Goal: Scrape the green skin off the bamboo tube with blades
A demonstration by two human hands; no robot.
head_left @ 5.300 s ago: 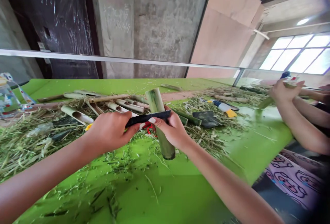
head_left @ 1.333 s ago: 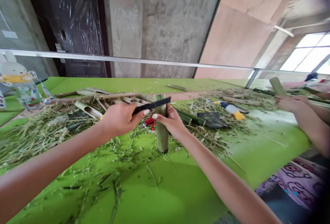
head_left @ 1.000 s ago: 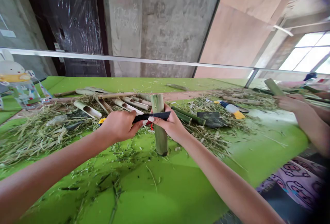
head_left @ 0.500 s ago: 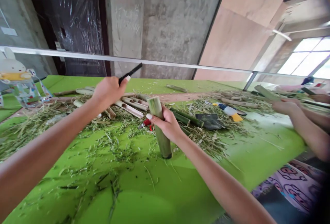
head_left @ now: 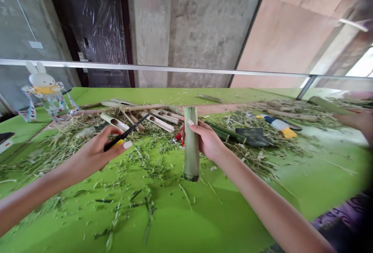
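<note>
My left hand point(head_left: 112, 144) is closed on a slim black knife point(head_left: 131, 129), with a patch of yellow near the thumb and the dark blade slanting up to the right. A pale green bamboo tube point(head_left: 191, 148) stands nearly upright in my right hand point(head_left: 207, 138), whose fingers wrap round it from the right. Whether its lower end touches the table cannot be told. The knife and the bamboo tube are apart. Just left of the tube, behind it, lies a small red-handled tool point(head_left: 176, 138), partly hidden.
The green table point(head_left: 163, 218) carries scattered shavings point(head_left: 140, 159). Split bamboo pieces point(head_left: 159, 122) lie behind, dark green bamboo tubes point(head_left: 230, 132) to the right. A work glove point(head_left: 279, 124) lies beyond a black sheet point(head_left: 254, 137). A rabbit-figure bottle point(head_left: 43, 88) stands left; another person's hand point(head_left: 357, 121) is at right.
My left hand has come down and left, turning the knife. The bamboo tube has been turned more upright in my right hand. The view has swung a little left.
</note>
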